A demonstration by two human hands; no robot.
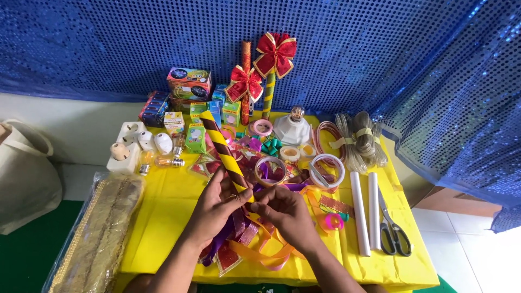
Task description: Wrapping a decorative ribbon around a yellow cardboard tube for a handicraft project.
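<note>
Striped stick, yellow with dark brown spiral wrap, lies angled over yellow table, lower end at both hands. Wrap covers all the visible length; only the bottom end looks left to finish, judging by finger position. Left hand fingers closed around stick's lower end. Right hand fingertips pinch at same end, exact grip unclear. Loose ribbons pile beneath. 2 white rods, scissors right. 2 finished bow-topped sticks stand behind.
</note>
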